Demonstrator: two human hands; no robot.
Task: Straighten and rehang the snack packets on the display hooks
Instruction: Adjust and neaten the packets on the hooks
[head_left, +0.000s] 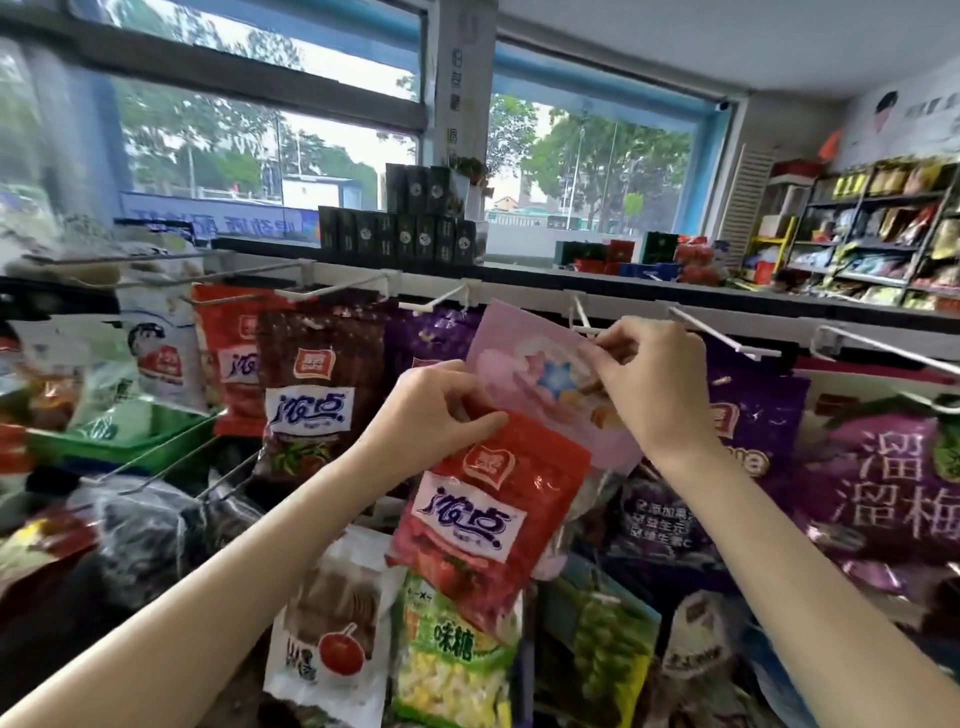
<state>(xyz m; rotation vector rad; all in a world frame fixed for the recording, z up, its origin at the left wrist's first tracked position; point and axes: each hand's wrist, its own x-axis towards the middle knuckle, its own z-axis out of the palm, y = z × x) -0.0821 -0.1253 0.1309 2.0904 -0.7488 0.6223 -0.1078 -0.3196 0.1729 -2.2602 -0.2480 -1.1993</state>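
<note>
A pink snack packet (524, 364) is held tilted in front of the top rail, its upper right corner pinched by my right hand (641, 376) just below a white display hook (582, 317). My left hand (434, 410) grips the top edge of a red snack packet (485, 514) that hangs down below the pink one. Whether the pink packet's hole is on the hook is hidden by my fingers. More white hooks (711, 332) stick out along the rail, some bare.
Red, dark red and purple packets (306, 384) hang to the left and a large purple packet (883, 478) to the right. More packets hang on lower rows (452, 665). A green basket (119, 441) sits at left. Dark boxes (400, 234) stand on the window ledge.
</note>
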